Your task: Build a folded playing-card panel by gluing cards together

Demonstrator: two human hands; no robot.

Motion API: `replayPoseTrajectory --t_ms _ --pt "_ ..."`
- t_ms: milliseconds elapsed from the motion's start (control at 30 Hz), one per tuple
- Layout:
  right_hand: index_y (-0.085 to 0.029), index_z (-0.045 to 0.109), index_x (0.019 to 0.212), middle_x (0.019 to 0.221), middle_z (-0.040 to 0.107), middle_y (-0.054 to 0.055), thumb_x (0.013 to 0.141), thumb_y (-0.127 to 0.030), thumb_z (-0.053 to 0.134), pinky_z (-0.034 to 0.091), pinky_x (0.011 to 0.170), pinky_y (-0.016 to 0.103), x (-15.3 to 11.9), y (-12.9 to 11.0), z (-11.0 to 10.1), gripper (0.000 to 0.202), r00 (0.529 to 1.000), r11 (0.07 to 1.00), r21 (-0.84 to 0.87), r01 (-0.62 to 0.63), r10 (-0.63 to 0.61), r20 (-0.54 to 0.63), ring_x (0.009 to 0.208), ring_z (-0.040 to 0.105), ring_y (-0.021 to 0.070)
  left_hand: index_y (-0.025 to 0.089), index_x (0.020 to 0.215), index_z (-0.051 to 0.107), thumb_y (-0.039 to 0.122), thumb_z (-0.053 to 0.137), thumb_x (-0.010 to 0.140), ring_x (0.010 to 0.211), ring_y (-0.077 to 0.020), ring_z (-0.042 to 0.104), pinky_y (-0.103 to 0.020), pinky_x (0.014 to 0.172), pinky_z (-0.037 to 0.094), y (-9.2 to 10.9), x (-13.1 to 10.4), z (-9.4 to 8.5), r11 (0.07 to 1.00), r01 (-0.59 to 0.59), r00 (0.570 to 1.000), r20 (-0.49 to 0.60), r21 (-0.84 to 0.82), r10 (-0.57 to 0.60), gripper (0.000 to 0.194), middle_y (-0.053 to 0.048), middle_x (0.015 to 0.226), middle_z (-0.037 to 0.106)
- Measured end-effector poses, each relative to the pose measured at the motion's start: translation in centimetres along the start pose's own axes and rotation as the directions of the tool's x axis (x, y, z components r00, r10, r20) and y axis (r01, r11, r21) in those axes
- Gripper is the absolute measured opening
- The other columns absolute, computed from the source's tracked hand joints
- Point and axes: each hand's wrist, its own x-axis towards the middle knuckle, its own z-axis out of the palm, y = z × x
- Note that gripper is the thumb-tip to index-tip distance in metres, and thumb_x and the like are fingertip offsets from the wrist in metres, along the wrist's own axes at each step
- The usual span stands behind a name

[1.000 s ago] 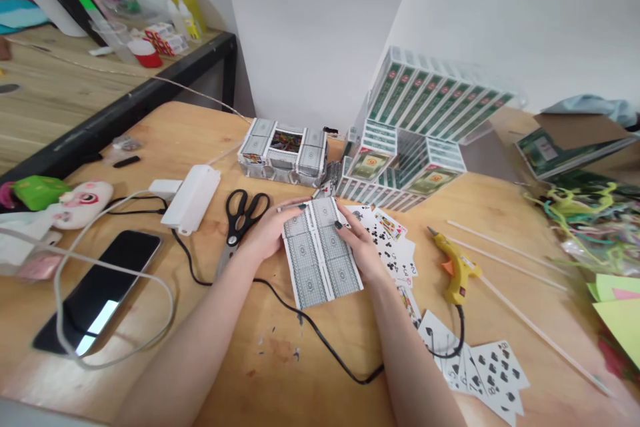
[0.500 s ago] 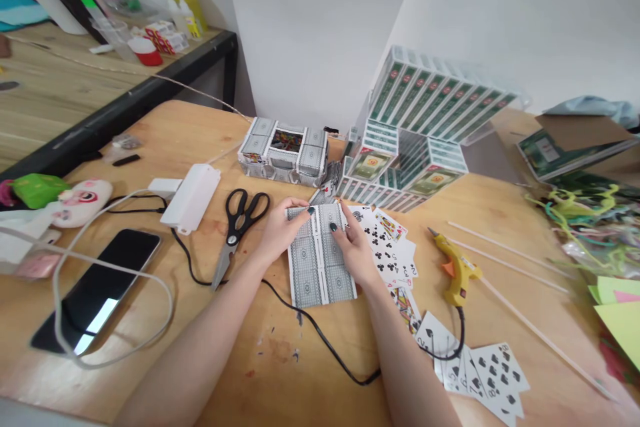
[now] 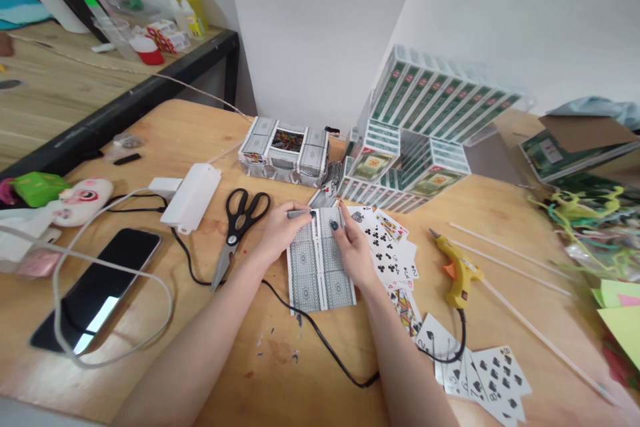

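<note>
Both my hands grip a flat panel of playing cards, backs facing up, with a white seam down its middle. My left hand pinches the panel's upper left edge, thumb on top. On the upper right side, my right hand holds it with the thumb pressed on the face and fingers behind. Beyond the panel stands a box built from playing cards, with an opening in its top. Loose playing cards lie fanned beside my right hand. Black-handled scissors rest left of my left hand.
A yellow glue gun lies at right near glue sticks, its black cord crossing under my arms. Stacked card packs stand at the back. At left are a phone, a white power strip and a white cable.
My left thumb has shifted slightly at the panel's upper edge. The panel stays in both hands, in nearly the same place, and the view has moved a little.
</note>
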Motion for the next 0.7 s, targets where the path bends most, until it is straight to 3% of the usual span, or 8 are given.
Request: replayPoseTrajectory --t_ms 267,700 --pt "-0.026 0.050 0.132 0.137 0.051 0.001 0.083 -0.038 0.059 0.026 0.113 0.039 -0.07 0.68 -0.11 0.052 1.000 1.000 -0.015 0.005 -0.005 -0.020 0.130 0.044 0.0206 0.023 0.061 0.058 0.021 0.060 0.066 0.071 -0.0168 0.053 -0.027 0.066 0.037 0.72 -0.32 0.11 0.990 -0.105 0.994 0.016 0.094 0.104 0.006 0.003 0.069 0.058" --pt "-0.022 0.042 0.138 0.141 0.047 0.003 0.086 -0.042 0.053 0.025 0.113 0.040 -0.15 0.53 -0.24 0.057 0.999 0.986 -0.161 0.042 -0.041 0.011 0.133 0.040 0.0220 0.022 0.063 0.058 0.028 0.055 0.069 0.073 -0.0180 0.053 -0.028 0.070 0.039 0.57 -0.36 0.14 0.990 -0.135 0.990 0.036 0.045 0.133 0.008 0.002 0.070 0.059"
